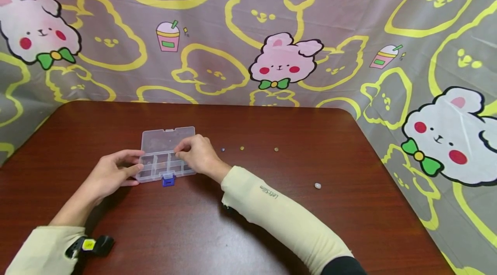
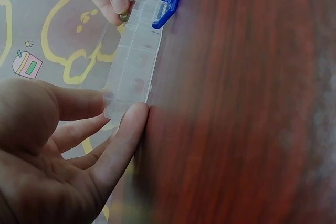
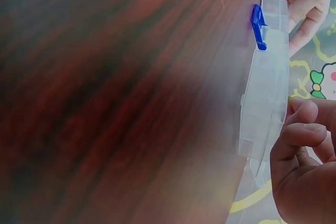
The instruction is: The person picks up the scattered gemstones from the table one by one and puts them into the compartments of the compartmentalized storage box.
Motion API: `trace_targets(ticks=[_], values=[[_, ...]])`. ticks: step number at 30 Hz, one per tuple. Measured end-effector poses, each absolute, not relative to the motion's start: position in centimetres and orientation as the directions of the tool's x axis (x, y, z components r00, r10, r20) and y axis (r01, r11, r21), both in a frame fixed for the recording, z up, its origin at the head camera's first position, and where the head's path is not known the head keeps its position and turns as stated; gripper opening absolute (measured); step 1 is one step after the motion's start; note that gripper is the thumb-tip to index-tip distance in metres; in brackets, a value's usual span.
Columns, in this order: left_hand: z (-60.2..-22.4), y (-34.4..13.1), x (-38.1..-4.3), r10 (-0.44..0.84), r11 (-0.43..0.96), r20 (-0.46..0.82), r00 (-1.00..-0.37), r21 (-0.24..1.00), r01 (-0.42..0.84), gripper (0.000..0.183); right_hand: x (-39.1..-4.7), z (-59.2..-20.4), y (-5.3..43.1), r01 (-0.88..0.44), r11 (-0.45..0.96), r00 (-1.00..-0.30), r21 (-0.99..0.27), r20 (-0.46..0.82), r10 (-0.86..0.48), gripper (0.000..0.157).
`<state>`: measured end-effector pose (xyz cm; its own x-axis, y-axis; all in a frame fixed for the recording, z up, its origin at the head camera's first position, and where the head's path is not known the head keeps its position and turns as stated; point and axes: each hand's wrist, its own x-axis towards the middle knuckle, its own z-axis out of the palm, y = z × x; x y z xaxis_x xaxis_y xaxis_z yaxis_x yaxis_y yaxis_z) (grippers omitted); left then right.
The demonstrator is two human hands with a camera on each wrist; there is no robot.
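Note:
A clear plastic compartment box [image 1: 149, 178] lies on the table with its lid [image 1: 159, 141] raised at the back and its blue latch [image 1: 168, 180] hanging at the front. My left hand [image 1: 112, 173] grips the box's left end between thumb and fingers. Over the compartments, my right hand [image 1: 199, 154] pinches a small olive-brown bead [image 2: 124, 18] with its fingertips. Through the box wall in the left wrist view, small round shapes [image 2: 138, 84] show faintly. The right wrist view hides the pinched bead behind the fingers.
Right of the box lie a small bluish bead [image 1: 223, 149], a yellow bead [image 1: 242, 148] and a brownish bead [image 1: 276, 149]. A larger whitish bead [image 1: 317, 185] sits nearer the right side of the brown table [image 1: 240, 240]. A patterned cloth [image 1: 217, 29] hangs behind.

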<state>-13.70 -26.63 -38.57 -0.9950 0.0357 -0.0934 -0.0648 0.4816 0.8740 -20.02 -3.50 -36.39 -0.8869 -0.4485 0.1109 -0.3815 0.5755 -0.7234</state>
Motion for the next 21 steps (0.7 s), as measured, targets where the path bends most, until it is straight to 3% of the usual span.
trace_targets(ticks=[21], values=[[-38.75, -26.74, -13.59, 0.032, 0.496, -0.090, -0.995, 0.866, -0.062, 0.046, -19.93, -36.47, -3.14, -0.402, 0.581, -0.883, -0.708, 0.131, -0.451, 0.005]])
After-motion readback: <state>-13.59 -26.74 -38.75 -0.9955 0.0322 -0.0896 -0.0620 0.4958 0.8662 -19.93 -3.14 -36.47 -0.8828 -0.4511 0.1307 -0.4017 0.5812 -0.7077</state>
